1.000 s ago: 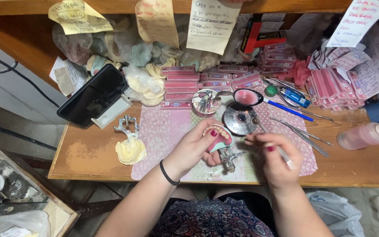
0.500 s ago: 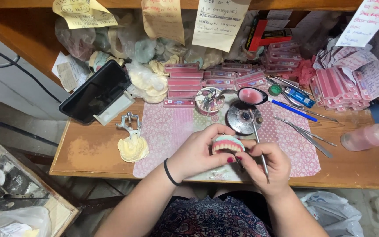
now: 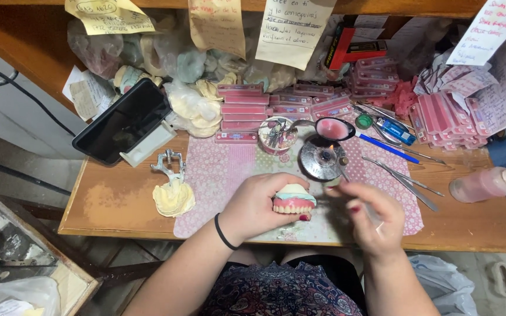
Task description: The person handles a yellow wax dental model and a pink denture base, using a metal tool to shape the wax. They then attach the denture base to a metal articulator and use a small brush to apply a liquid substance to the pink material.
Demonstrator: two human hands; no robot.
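Centre frame, the left hand clamps a pink-and-white wax denture — likely light, fragile; right hand pinches a thin metal tool.

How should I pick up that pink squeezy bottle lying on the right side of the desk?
Grip the pink bottle around its fat middle, coming from above. It lies on its side on the wooden desk, nozzle pointing right, so the round body is probably the easiest part to wrap fingers around.

Two hands: left hand, right hand. One denture, one phone, one pink bottle, one burner, four hanging paper notes.
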